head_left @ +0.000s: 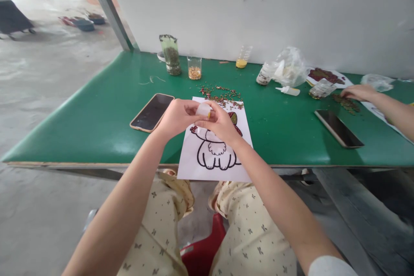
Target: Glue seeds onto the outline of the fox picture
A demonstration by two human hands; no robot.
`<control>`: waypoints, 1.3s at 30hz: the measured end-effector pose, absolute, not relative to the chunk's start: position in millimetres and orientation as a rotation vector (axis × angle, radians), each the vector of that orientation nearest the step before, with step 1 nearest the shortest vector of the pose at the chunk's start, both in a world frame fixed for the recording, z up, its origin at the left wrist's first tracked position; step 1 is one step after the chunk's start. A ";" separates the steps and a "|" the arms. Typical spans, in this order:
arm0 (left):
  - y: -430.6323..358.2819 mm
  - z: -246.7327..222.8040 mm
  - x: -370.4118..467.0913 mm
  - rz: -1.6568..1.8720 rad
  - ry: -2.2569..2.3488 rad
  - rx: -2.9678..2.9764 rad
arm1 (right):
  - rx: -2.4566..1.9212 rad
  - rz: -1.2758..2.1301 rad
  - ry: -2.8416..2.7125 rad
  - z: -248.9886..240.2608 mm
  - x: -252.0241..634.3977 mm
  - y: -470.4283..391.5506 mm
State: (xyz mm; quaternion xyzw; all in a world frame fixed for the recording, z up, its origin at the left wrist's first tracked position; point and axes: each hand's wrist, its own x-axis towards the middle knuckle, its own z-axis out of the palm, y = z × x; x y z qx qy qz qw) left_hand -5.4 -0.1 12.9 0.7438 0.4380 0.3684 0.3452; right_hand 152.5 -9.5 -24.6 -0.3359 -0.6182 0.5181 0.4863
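Over the upper part of a paper sheet [190,159], my left hand [181,116] and my right hand [223,124] meet with fingers closed around a small white bottle [203,109]. Its round end faces me, and a bit of yellow shows beside it; the rest is hidden by fingers. The sheet carries a black outline drawing of an animal [217,151], with seeds filling parts of the head. Loose red and green seeds [223,94] lie at and beyond the sheet's far edge. A phone [152,112] rests just left of my left hand.
Behind stand a green cut bottle [171,56], a cup of yellow grains [194,69] and a yellow-bottomed container [242,58]. To the right lie a glue bottle [288,91], a plastic bag [291,67] and another phone [338,128]. Another person's hand [359,92] touches a seed pile [346,104].
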 end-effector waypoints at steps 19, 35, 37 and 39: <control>-2.2 2.1 16.0 1.747 1.179 2.572 | -0.709 1.722 -1.284 -23.0 164.1 -9.0; -3.3 11.2 7.7 1.700 1.222 2.315 | -1.437 0.391 -1.430 -19.8 222.7 19.0; 0.1 12.1 -2.2 1.769 1.308 2.189 | -1.639 0.192 -1.463 -23.8 242.0 22.9; 3.4 12.3 -11.7 1.841 1.352 2.095 | -1.768 0.127 -1.442 -27.8 257.8 26.0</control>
